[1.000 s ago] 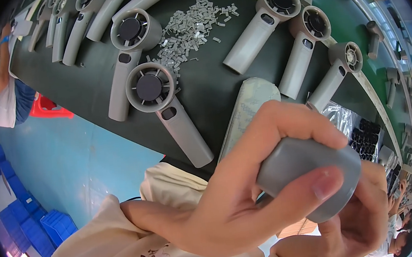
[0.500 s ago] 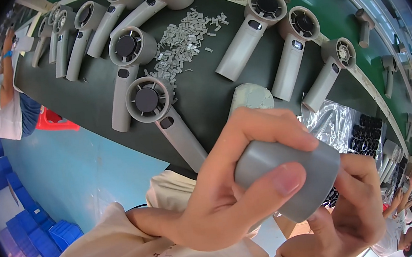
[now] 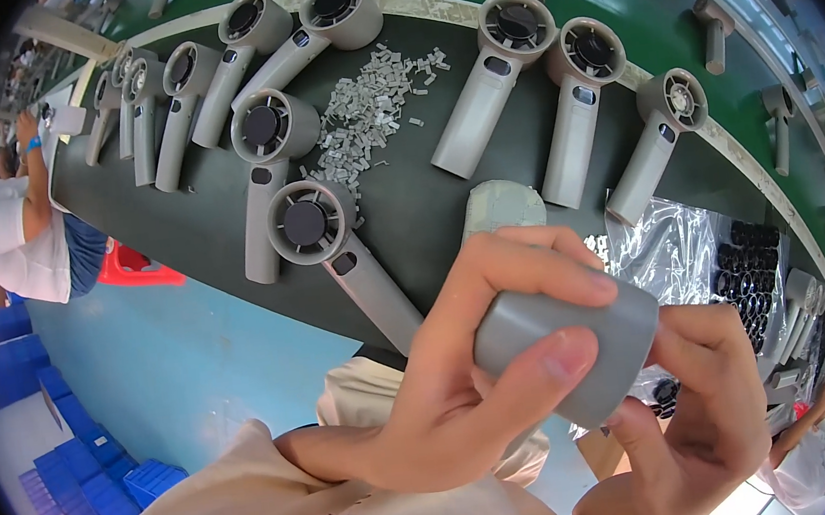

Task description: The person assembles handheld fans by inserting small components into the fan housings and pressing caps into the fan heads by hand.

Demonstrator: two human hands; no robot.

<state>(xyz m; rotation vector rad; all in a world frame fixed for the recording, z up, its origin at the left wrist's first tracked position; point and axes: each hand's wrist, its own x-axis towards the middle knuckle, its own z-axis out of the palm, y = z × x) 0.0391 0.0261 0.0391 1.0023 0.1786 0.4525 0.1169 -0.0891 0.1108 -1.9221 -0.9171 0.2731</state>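
Head view: the left hand (image 3: 457,394) is wrapped around the grey cylindrical head of a handheld fan (image 3: 567,342), thumb pressed on its near side and fingers curled over the top. The right hand (image 3: 695,409) meets the same fan head from the right, its fingers closed against the open end and underside, so both hands grasp this 1 piece. It is held up in front of the person's chest, above the near edge of the dark counter (image 3: 427,206), not resting on it.

On the counter lie more grey fans: 1 fan with its round grille facing up (image 3: 314,226) just beyond the left hand, and 3 fans (image 3: 577,104) in a row further right. A heap of small grey clips (image 3: 363,122) sits between them. A crinkled clear plastic bag (image 3: 673,250) lies to the right, beside a tray of small black round parts (image 3: 755,262). Another person in a white shirt (image 3: 18,239) stands at the far left.

To do this well, I judge that the left hand should keep the fan head from turning while the right-hand fingertips work squarely at the open end, without tilting or forcing.
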